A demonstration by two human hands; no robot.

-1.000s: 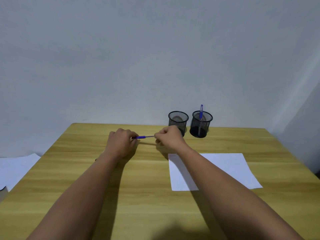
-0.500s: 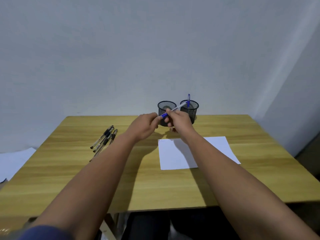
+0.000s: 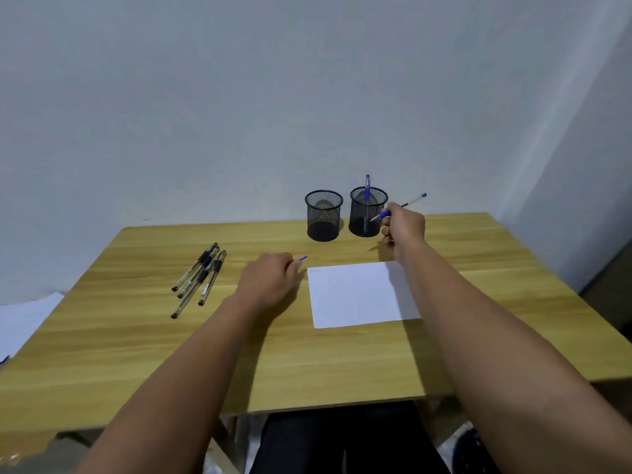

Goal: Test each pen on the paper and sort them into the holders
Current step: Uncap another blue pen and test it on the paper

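Here, a blue pen is gripped in the curled fingers of the right hand, raised just in front of the right holder, its tip pointing toward the holder and its capless tail angled up to the right. Its blue cap is pinched at the fingertips of the left hand, which rests low over the bench beside the upper left corner of the paper. The step in hand is judged to be testing this pen, so the tip should be brought down onto the paper and a short, light stroke drawn near a bare area, with the sheet steadied if it slides. The cap is best kept ready for refitting. One blue pen already stands in the right holder, while the left holder appears empty. A loose cluster of black pens lies well to the left, untested as far as can be judged.
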